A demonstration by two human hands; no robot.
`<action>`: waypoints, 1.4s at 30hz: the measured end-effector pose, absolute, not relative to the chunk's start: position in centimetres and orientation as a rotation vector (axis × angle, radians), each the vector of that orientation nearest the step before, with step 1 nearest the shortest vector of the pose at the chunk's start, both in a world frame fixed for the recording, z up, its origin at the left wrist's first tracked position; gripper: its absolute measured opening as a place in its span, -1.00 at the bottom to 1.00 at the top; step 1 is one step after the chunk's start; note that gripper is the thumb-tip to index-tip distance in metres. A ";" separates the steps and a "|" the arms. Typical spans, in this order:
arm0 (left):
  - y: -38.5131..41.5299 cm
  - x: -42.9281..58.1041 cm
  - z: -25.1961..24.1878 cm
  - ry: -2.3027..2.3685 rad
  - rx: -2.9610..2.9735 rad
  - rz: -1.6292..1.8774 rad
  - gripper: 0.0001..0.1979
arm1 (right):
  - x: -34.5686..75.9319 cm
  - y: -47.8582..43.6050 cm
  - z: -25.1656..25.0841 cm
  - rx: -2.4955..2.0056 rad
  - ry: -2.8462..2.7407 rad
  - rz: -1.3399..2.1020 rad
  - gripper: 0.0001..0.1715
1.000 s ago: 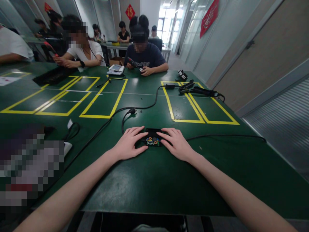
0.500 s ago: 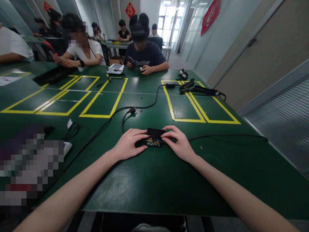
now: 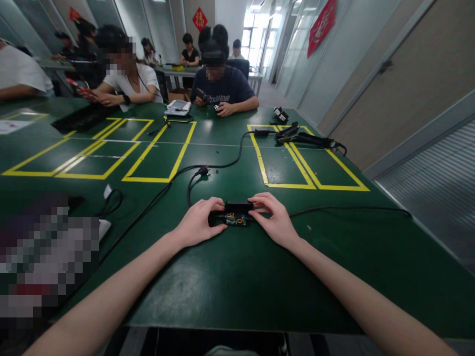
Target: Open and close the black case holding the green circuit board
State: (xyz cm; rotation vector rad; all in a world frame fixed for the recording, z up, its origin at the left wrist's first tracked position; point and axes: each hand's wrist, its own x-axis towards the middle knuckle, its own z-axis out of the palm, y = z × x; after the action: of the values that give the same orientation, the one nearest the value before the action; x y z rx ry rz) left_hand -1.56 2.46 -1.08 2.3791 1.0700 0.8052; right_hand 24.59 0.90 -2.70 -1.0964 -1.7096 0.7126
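Observation:
A black plastic case cover (image 3: 238,206) is tilted up behind a small green circuit board (image 3: 236,219) with copper coils, which sits in the lower part of the black case. My left hand (image 3: 196,225) curls around the left end, fingertips on the cover and thumb low by the board. With fingers bent, my right hand (image 3: 272,217) grips the cover's right end. One black cord (image 3: 334,208) leads off to the right from the case. On the left, another cord runs from behind my left hand to a black plug (image 3: 202,170).
A long black cable (image 3: 148,200) crosses the green table (image 3: 260,291). Yellow tape rectangles (image 3: 293,185) mark its surface. Black tool parts (image 3: 311,140) lie at the far right. Two people work across the table, near a white device (image 3: 178,108). A pixelated item (image 3: 48,262) is at left.
The case cover has tipped more upright, so its flat top shows less. My hands have shifted only slightly. Across the table, a person's red tool has been lowered.

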 end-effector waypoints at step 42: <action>2.6 -1.8 -1.2 1.035 2.474 0.747 -0.19 | 24.5 0.9 -2.5 -1.134 -1.703 0.775 -0.82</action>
State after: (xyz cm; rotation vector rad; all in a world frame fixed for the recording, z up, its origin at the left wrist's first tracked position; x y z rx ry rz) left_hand -1.83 2.57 -1.21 2.4737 1.0348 0.7474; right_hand 24.52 0.95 -2.50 -1.1341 -1.7027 0.7747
